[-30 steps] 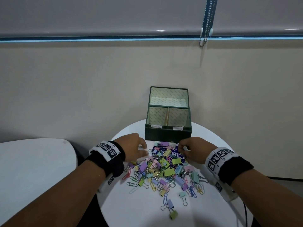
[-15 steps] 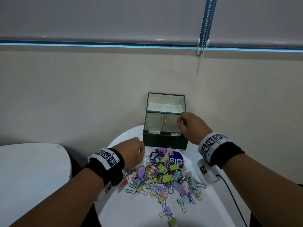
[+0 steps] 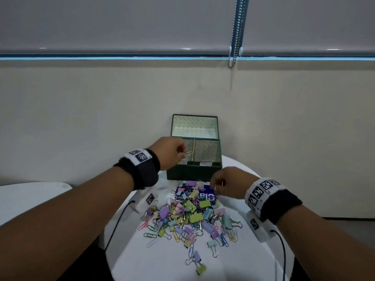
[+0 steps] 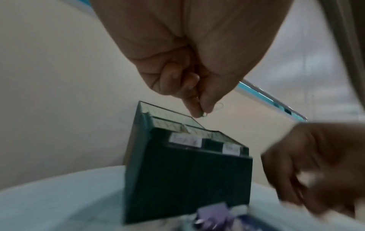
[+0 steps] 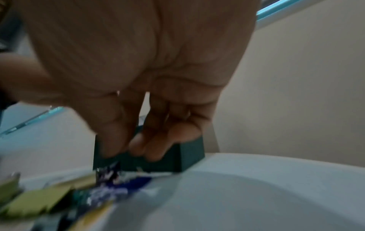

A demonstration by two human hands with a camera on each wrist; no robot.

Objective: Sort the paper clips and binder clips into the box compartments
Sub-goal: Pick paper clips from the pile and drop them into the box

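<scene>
One big heap of pastel binder clips and paper clips (image 3: pixel 188 218), way too tangled to count, sits low-center on the round white table (image 3: pixel 233 266). Right hand (image 3: pixel 229 184) hovers over its far edge, fingers curled, can't tell if it's got anything. Left hand (image 3: pixel 168 153) pinches one paper clip (image 3: pixel 188 154) above the green box's (image 3: pixel 192 172) left front compartment. Beige wall and a grey roller blind (image 3: pixel 121 23) up top.

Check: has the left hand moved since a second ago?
Yes. The left hand went from the clip pile up to the green box, over its left compartment, pinching a paper clip.
</scene>
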